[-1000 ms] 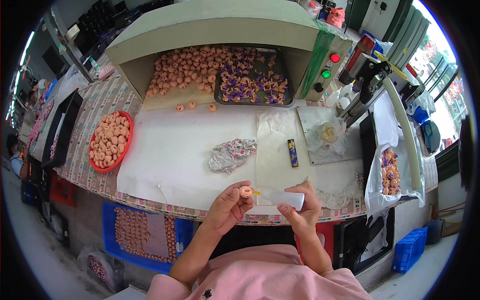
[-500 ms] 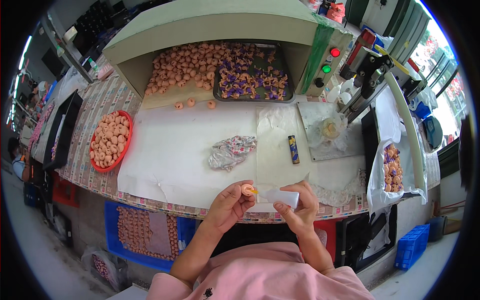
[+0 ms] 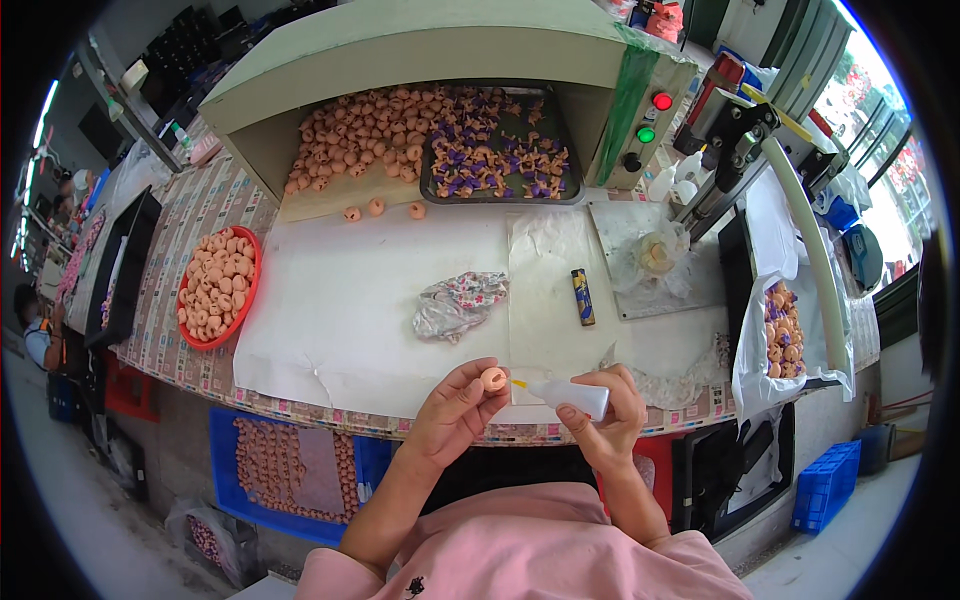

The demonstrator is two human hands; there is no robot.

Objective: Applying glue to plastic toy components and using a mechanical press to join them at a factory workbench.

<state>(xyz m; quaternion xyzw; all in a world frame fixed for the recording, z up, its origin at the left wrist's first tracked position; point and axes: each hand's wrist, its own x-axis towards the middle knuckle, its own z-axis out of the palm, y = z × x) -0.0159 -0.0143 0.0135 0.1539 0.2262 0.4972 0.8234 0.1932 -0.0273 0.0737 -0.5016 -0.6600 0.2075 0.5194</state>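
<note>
Nearest, the person is wearing a pink shirt (image 3: pixel 530 545). The left hand (image 3: pixel 450 410) is gripping a ball (image 3: pixel 493 379), peach-coloured and hollowed, between thumb and fingers above the table's near edge. The right hand (image 3: pixel 606 412) is closing around a white bottle (image 3: pixel 582 397), which is lying nearly level and pointing its yellow tip (image 3: pixel 519 384) at the ball. The tip is sitting just beside the ball, slightly apart from it.

Below the table, to the left, a blue bin (image 3: pixel 222 460) is holding rows of small peach pieces.

Beyond the hands, white paper (image 3: pixel 330 290) is covering the middle of the table. A crumpled cloth (image 3: pixel 460 305) is lying on it, and a dark blue tube (image 3: pixel 583 297) is resting to the right of that. Farther left, a red bowl (image 3: pixel 258 278) is brimming with peach balls; on the right, a lined box (image 3: pixel 745 370) is holding peach-and-purple pieces.

Farthest, a grey-green hood (image 3: pixel 430 50) is sheltering a heap of balls (image 3: pixel 365 130) and a dark tray (image 3: pixel 500 199) of peach-and-purple figures.
</note>
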